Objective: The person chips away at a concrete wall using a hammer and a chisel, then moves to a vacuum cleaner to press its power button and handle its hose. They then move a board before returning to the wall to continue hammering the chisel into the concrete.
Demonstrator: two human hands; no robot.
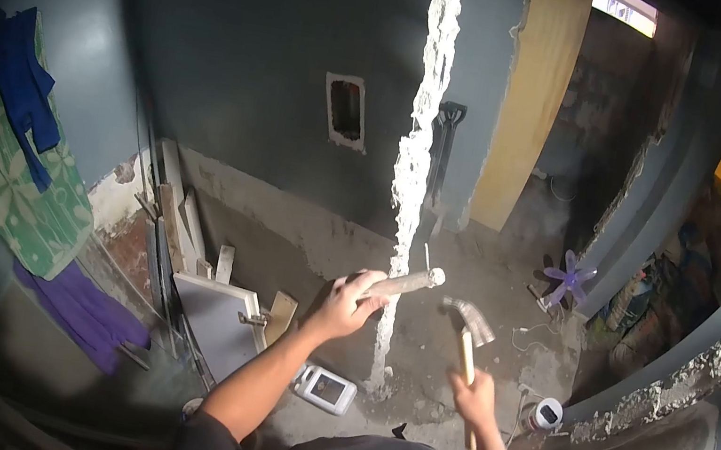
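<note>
My left hand (347, 307) is closed around a thick grey bar (406, 285). The bar points to the right and ends in a round, pale knob, with a thin spike standing up near it. Behind it rises the rough, broken edge of a wall (414, 167), a bright white strip that the bar overlaps in this view. Lower and to the right, my right hand (473, 398) grips a claw hammer (468, 357) by its light wooden handle. The metal head is up, just right of the bar's knobbed end and apart from it.
A white jug (325, 390) lies on the concrete floor (441, 372) below my left forearm. Boards and a white panel (220, 325) lean at left, near hanging cloths (28, 160). At right are a purple fan blade (569, 279) and a white round container (544, 415).
</note>
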